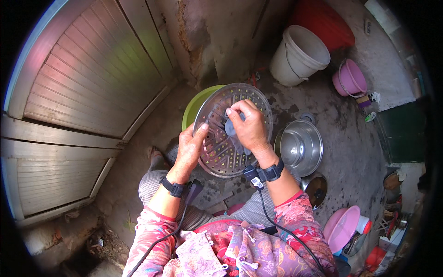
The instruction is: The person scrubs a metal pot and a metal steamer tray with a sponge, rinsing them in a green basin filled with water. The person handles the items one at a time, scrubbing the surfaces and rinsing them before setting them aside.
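Observation:
A round perforated metal steamer plate [221, 162] is tilted up in front of me. My left hand [189, 147] grips its left rim, with the thumb on the upper face and the fingers hidden behind. Over the plate's middle, my right hand [250, 126] is curled around a soft grey-blue thing [231, 127], perhaps a cloth or scrubbing pad. Part of that thing lies against the plate, and its exact kind is unclear. Behind the plate, a green plastic basin [194, 106] shows along its left side, its inside mostly hidden.
On the right stand a steel pot [301, 147] and a smaller metal bowl [315, 189]. A white bucket [299, 57], a pink bucket [349, 78] and a red tub [323, 24] are farther back. A pink basin [341, 228] leans lower right. A metal door [90, 79] borders the left.

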`<act>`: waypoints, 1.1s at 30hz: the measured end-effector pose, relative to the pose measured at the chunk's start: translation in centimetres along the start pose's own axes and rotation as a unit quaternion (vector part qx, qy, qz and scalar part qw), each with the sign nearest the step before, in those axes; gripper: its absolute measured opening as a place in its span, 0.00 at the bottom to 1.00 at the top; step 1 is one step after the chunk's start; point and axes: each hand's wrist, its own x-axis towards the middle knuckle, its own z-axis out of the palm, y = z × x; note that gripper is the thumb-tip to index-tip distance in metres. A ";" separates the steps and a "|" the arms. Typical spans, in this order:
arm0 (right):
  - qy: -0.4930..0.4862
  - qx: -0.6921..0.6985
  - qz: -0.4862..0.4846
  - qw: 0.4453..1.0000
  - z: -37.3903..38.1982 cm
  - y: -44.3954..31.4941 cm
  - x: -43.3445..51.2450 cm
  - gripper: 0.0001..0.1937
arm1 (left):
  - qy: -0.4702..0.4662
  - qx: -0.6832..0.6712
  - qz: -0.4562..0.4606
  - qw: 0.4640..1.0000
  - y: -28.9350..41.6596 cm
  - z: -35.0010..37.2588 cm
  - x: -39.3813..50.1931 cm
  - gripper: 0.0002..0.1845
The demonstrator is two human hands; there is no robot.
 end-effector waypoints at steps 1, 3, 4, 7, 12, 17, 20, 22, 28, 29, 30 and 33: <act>-0.014 -0.032 -0.008 0.999 0.2 -0.1 -0.2 0.04 | -0.007 -0.024 0.002 1.000 -0.1 0.2 -0.1 0.13; -0.033 -0.067 -0.033 0.997 0.6 -0.3 -0.9 0.06 | 0.003 0.001 -0.007 1.000 0.0 0.1 0.2 0.12; -0.052 -0.065 -0.047 0.995 0.9 -0.4 -1.2 0.08 | 0.019 0.018 -0.021 0.999 0.0 0.0 0.3 0.12; -0.053 -0.042 -0.070 0.995 1.3 -0.2 -1.7 0.06 | 0.017 -0.024 -0.014 0.999 -0.3 -0.2 0.5 0.11; -0.041 -0.043 -0.087 0.994 1.7 0.1 -1.2 0.04 | 0.012 0.062 0.007 0.998 -0.9 -0.1 0.1 0.11; -0.051 -0.062 -0.119 0.990 1.8 0.4 -0.8 0.04 | 0.003 0.105 -0.020 0.994 -1.4 0.3 -0.4 0.10; -0.068 -0.076 -0.112 0.989 1.5 0.6 -1.0 0.04 | 0.063 0.032 -0.018 0.997 -0.7 -0.4 0.1 0.11; -0.085 -0.090 -0.045 0.991 1.4 0.7 -1.1 0.04 | 0.048 0.012 0.020 0.999 -0.3 -0.6 0.2 0.12; -0.063 -0.040 -0.104 0.992 1.6 0.6 -1.4 0.03 | 0.008 0.116 -0.034 0.993 -0.8 1.0 -0.7 0.12; -0.072 -0.044 -0.103 0.991 1.5 0.7 -1.4 0.03 | 0.021 0.114 -0.044 0.992 -0.7 0.8 -0.6 0.12; -0.088 -0.074 -0.087 0.990 1.2 0.7 -1.4 0.02 | 0.033 0.093 -0.040 0.994 -0.5 0.6 -0.3 0.12; -0.098 -0.134 0.000 0.986 0.0 0.9 -1.1 0.01 | 0.061 -0.050 0.019 0.997 0.6 -1.2 0.5 0.13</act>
